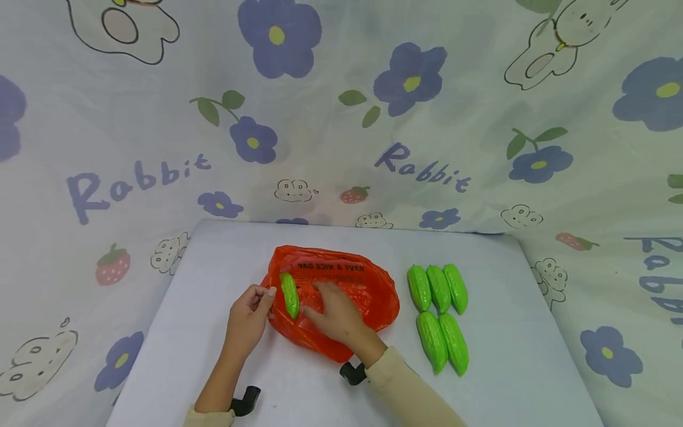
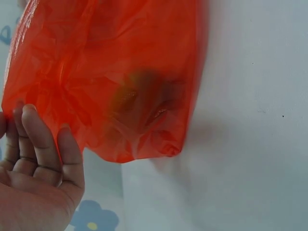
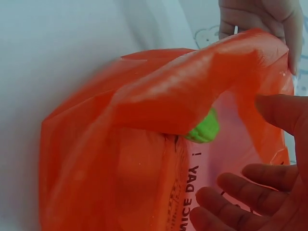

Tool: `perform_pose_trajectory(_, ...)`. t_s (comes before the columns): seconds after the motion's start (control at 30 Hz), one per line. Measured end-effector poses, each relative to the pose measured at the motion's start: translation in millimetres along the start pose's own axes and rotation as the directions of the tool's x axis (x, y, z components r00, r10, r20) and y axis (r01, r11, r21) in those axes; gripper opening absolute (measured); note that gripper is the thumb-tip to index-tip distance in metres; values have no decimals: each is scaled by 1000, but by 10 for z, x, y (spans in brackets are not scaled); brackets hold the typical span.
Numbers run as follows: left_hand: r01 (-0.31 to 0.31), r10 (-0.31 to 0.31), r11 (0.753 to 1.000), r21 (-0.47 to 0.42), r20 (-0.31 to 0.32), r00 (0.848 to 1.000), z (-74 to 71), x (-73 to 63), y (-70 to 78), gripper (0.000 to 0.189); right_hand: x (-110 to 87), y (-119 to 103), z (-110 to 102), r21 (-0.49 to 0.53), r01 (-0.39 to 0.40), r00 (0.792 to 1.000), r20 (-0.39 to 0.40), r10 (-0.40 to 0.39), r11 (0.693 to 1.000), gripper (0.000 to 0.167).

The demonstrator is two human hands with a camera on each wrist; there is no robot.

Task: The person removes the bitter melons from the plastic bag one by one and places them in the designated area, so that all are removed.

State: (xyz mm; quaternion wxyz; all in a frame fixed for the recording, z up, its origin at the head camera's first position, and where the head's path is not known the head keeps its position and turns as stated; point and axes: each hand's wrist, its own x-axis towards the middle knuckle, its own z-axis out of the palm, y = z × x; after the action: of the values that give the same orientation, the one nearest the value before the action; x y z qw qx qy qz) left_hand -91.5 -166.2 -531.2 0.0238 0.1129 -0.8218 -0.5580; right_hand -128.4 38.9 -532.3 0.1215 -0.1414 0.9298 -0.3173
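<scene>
A red plastic bag (image 1: 315,338) lies on the table with its mouth spread and printed lettering visible inside. My left hand (image 1: 249,311) pinches the bag's left rim between thumb and fingers; the left wrist view has this hand (image 2: 45,168) beside the translucent wall. One green bitter melon (image 1: 290,295) sits in the bag near that rim, partly covered by the bag in the right wrist view. My right hand (image 1: 341,317) reaches over the mouth, thumb and fingers apart and nothing between them. The right thumb is close to the melon's lower end.
Several more green bitter melons (image 1: 439,289) lie in two rows to the right of the bag on the white table (image 1: 512,308). A cloth (image 1: 320,118) printed with flowers and rabbits hangs behind and around the table.
</scene>
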Motion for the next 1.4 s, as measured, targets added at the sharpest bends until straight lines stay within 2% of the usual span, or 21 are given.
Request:
perform_pose_trajectory(0.37, 15, -15, 1000, 6, 8, 1000, -12, -7, -14, 38, 116, -62, -12, -52, 16, 997, 80, -12, 999, 68)
perform_pose_trajectory(0.97, 37, -37, 999, 4, 4, 999, -29, -13, -12, 38, 306, -152, 27, -41, 8, 984, 175, -1, 999, 57)
perform_pose_trajectory(1.27, 33, -33, 999, 4, 6, 999, -28, -22, -22, 40, 399, -177, 92, -64, -53, 970, 233, 66, 997, 64)
perform_pose_trajectory(1.4, 39, -39, 999, 8, 8, 999, -32, -25, -33, 41, 418, -168, 120, -76, -60, 969, 235, 77, 995, 57)
